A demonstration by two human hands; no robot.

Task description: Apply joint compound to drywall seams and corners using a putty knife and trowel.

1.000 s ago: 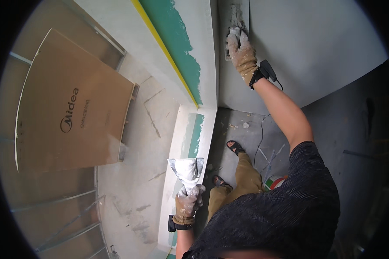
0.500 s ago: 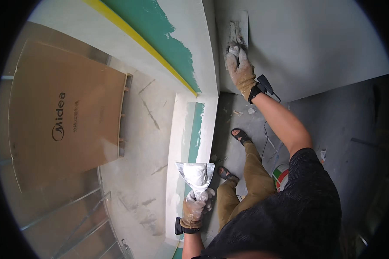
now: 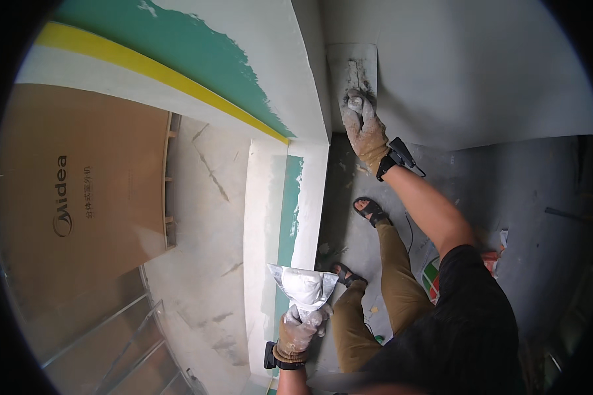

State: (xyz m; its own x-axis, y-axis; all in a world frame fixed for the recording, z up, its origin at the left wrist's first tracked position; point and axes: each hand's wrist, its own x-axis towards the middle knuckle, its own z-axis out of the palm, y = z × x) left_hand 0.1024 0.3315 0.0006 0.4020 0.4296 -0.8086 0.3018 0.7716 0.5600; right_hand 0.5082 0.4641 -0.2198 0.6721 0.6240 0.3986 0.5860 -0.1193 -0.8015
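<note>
At the far left there is a large brown cardboard box (image 3: 92,178), with a wooden pallet (image 3: 170,178) showing along its right edge. Below the box, thin metal bars (image 3: 102,329) run at a slant. Next comes a pale floor (image 3: 201,283), marked with dark streaks. Above it, a yellow strip (image 3: 158,69) follows the edge of a green band (image 3: 197,59).

To the right of this floor is a long white ledge (image 3: 313,197) with a green stripe. Over the lower part of this ledge, the left hand (image 3: 298,334), in a whitened tan glove, is closed around the handle of a putty knife (image 3: 279,273). The wide blade points away from the person and carries a thick lump of white putty (image 3: 304,288); its right corner reaches past the ledge's right edge. I cannot tell whether the hand touches the ledge.

Farther right, two feet in black sandals (image 3: 374,210) are on a dark floor (image 3: 494,197). Above them, the right hand (image 3: 364,135), also gloved, grips the handle of a rectangular trowel (image 3: 367,62). The trowel lies against the grey-white wall (image 3: 474,72), near its left edge and above its lower edge. A bucket (image 3: 432,275), coloured green and red, is partly hidden by the dark sleeve (image 3: 471,270).
</note>
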